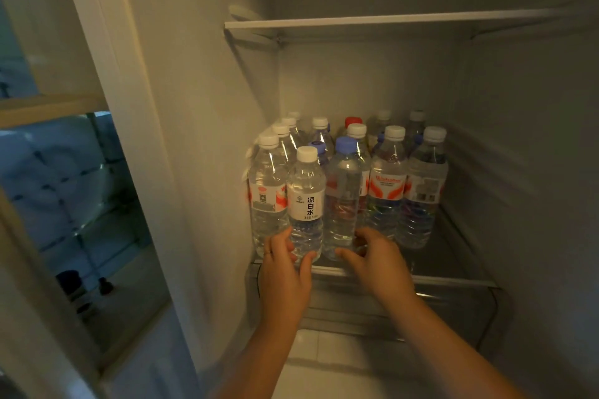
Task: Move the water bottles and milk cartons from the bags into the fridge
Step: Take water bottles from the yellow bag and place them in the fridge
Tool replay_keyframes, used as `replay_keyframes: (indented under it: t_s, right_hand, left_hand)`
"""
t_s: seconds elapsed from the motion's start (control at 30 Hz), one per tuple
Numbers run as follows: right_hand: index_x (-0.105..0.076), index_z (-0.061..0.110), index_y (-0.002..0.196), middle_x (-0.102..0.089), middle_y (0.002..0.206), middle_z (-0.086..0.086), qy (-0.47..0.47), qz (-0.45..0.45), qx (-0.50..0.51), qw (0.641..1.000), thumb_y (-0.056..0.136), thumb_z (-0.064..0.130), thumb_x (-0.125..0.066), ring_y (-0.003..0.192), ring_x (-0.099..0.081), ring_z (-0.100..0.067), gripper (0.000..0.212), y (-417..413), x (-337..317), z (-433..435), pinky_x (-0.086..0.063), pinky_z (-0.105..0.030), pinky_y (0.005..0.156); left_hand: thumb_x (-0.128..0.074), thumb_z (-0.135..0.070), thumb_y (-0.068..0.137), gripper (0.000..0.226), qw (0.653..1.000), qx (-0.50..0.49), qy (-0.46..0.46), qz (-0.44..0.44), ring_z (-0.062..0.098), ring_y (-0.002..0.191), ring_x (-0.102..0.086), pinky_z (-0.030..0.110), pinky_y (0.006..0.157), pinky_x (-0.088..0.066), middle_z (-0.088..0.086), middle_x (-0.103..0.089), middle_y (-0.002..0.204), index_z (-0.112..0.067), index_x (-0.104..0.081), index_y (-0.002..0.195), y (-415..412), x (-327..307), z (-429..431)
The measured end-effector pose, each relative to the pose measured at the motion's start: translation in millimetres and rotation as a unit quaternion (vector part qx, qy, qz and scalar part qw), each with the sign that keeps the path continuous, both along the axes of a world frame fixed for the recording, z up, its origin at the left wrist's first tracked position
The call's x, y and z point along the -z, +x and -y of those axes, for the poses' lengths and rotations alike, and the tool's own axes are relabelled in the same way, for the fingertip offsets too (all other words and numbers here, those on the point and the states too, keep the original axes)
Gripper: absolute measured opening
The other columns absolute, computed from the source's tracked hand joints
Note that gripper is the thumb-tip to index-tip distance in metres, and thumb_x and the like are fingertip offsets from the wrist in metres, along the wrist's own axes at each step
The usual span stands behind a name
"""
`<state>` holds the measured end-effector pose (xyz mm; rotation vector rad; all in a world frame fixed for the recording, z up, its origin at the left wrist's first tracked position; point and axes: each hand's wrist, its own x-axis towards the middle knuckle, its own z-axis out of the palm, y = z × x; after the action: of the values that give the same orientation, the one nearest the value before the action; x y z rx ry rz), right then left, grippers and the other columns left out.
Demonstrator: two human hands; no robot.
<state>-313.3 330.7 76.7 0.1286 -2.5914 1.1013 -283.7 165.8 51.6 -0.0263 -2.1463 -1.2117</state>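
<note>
At lower middle of the frame the left grip point(285, 272) curls round the base of the white-labelled bottle point(306, 201) and the right grip point(379, 262) round the base of the blue-capped bottle point(343, 197). Both bottles stand at the shelf's front edge point(453, 280), against crowded rows. Full, they are probably heavy, with thin, slick walls, so a low hold suits sliding; the only spare room is lower right, and the fridge wall point(210, 139) is close at left.

Head view, close, down into fridge point(363, 74)
</note>
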Motion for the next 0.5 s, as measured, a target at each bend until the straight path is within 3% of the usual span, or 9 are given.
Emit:
replay_keyframes:
  t_s: [0.17,0.27,0.4,0.5]
  right_hand:
    - [-0.059,0.031,0.117,-0.067,0.1,0.009,0.06,-0.021,0.005,0.998,0.087,0.044,-0.067,0.086,-0.064,-0.011,0.034,11.6,0.5,-0.9,-0.055,-0.033,0.073]
    - [-0.057,0.03,0.124,-0.067,0.111,0.006,0.097,-0.071,0.013,0.993,0.089,0.04,-0.063,0.098,-0.064,-0.017,0.038,20.8,5.6,-1.5,-0.052,-0.032,0.075]
    - [-0.042,0.021,0.144,-0.059,0.132,-0.001,0.113,-0.122,0.039,0.985,0.084,0.03,-0.067,0.117,-0.056,-0.025,0.065,37.1,16.3,1.6,-0.046,-0.04,0.093]
    - [-0.038,0.019,0.147,-0.049,0.144,-0.003,0.127,-0.143,0.062,0.98,0.085,0.031,-0.062,0.131,-0.045,-0.025,0.067,52.0,22.6,4.7,-0.037,-0.045,0.105]
  left_hand:
    - [-0.072,-0.016,0.086,0.053,1.0,-0.011,0.0,-0.003,0.015,0.089,-0.057,0.028,0.075,-0.051,0.004,-0.056,0.108,-0.016,-0.047,0.133,0.8,1.0,-3.5]
    - [-0.071,-0.016,0.087,0.055,1.0,-0.019,-0.004,-0.001,0.017,0.091,-0.057,0.036,0.078,-0.054,0.004,-0.055,0.109,-0.017,-0.045,0.136,1.9,2.1,-4.6]
    - [-0.07,-0.012,0.088,0.06,1.0,0.005,0.0,-0.002,0.014,0.103,-0.054,0.031,0.088,-0.05,0.004,-0.053,0.119,-0.02,-0.043,0.14,10.0,2.6,-2.6]
    - [-0.072,-0.018,0.086,0.051,0.998,-0.034,-0.043,0.016,0.023,0.117,-0.05,0.035,0.099,-0.042,0.006,-0.056,0.125,-0.017,-0.052,0.133,18.4,7.6,1.9]
